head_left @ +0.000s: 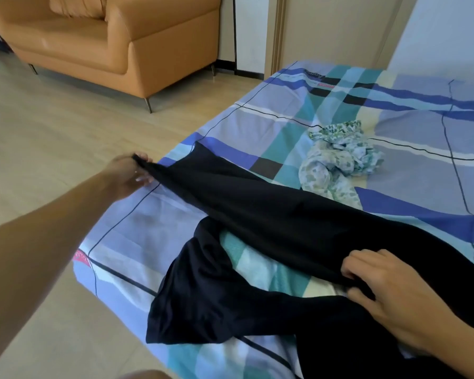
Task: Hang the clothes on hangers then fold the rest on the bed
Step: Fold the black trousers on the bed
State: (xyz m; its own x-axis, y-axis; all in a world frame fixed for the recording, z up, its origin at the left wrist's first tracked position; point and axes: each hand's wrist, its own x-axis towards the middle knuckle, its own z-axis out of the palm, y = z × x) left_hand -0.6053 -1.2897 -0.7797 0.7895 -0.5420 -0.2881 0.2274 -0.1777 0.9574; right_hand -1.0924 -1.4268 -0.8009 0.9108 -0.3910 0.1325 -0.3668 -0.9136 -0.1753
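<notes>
A pair of black trousers (257,214) lies spread over the near corner of the bed (285,116), its two legs splayed apart. My left hand (130,175) pinches the end of the far leg at the bed's left edge and holds it stretched out. Lower right, my right hand (389,294) grips the black cloth near where the legs join. A crumpled white garment with a green print (337,160) sits on the bed beyond the trousers, apart from both hands.
The bed wears a blue, teal and white checked sheet. An orange leather sofa (115,42) stands on the pale wood floor (52,127) at the back left. A beige door and a wall rise behind the bed.
</notes>
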